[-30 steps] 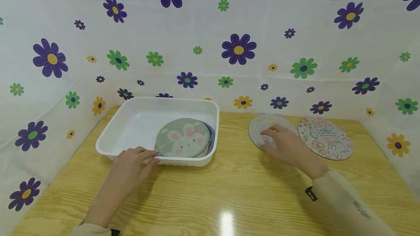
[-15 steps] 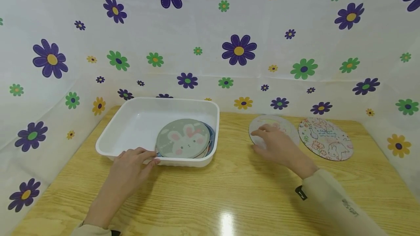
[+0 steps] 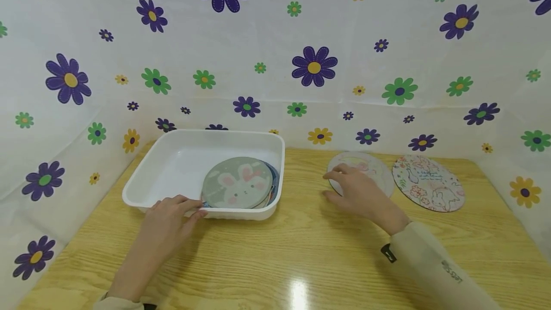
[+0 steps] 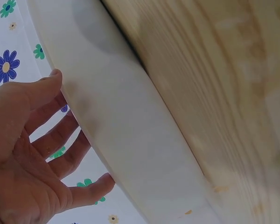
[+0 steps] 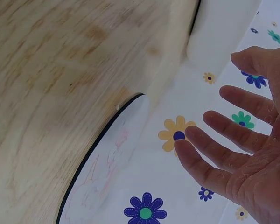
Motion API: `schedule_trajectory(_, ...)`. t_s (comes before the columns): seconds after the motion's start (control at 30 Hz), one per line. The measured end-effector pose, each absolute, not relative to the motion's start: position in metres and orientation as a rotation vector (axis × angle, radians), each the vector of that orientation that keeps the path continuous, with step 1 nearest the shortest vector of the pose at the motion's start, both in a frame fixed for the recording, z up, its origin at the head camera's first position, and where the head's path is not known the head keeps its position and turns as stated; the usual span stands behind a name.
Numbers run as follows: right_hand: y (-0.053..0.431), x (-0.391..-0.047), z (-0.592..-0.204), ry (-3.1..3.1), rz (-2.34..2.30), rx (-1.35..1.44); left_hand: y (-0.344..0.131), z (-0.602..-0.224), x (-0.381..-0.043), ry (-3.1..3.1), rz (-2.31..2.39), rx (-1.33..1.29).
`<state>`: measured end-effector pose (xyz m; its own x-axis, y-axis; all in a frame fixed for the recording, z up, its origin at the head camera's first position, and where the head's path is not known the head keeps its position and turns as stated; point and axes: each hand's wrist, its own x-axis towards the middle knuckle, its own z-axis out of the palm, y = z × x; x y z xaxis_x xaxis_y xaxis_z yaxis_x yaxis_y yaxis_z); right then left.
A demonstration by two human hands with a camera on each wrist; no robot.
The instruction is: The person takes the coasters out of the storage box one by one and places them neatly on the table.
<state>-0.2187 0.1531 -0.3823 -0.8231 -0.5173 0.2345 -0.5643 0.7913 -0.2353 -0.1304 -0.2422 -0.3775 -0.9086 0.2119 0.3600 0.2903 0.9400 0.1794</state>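
Note:
My left hand [image 3: 165,221] grips the near rim of a white plastic tray [image 3: 181,166], its fingers over the edge and the thumb at the outside. In the left wrist view, that thumb and the fingertips meet the rim. Inside the tray, at its right end, a grey-green round mouse pad [image 3: 236,183] with a white rabbit lies on top of other round pads. My right hand [image 3: 357,190] hovers with loosely bent fingers over the near left part of a pale pink round mouse pad [image 3: 379,169]. Nothing is between its spread fingers in the right wrist view.
A round mouse pad [image 3: 428,183] with pink flowers and a rabbit lies to the right of the pale pink one. Both are on the wooden table [image 3: 258,257]. A white cloth [image 3: 267,27] with printed flowers stands behind and along the sides.
My right hand has moved left across the pale pink pad, uncovering more of it. The tray has shifted slightly left, with my left hand still on its rim.

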Motion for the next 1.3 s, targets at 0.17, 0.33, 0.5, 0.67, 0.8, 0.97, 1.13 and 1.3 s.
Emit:
schedule_trajectory(0.17,0.150,-0.220,-0.384,-2.807,0.464,0.891,-0.252,-0.380,-0.131,-2.749,-0.333,-0.359)
schedule_trajectory(0.33,0.147,-0.220,-0.386,-2.786,0.459,0.921,-0.262,-0.380,-0.131,-2.736,-0.331,-0.358)
schedule_trajectory(0.5,0.144,-0.220,-0.387,-2.783,0.450,0.920,-0.269,-0.379,-0.131,-2.752,-0.367,-0.341)
schedule_trajectory(0.67,0.141,-0.220,-0.387,-2.772,0.446,0.921,-0.273,-0.380,-0.130,-2.722,-0.370,-0.339)
schedule_trajectory(0.8,0.138,-0.220,-0.387,-2.755,0.462,0.932,-0.275,-0.379,-0.131,-2.709,-0.372,-0.357)
schedule_trajectory(0.97,0.133,-0.221,-0.386,-2.747,0.480,0.947,-0.278,-0.379,-0.132,-2.714,-0.386,-0.368)
schedule_trajectory(1.13,0.125,-0.221,-0.384,-2.748,0.496,0.956,-0.279,-0.379,-0.132,-2.703,-0.392,-0.373)
schedule_trajectory(1.3,0.114,-0.223,-0.380,-2.732,0.523,0.993,-0.279,-0.379,-0.132,-2.693,-0.388,-0.366)
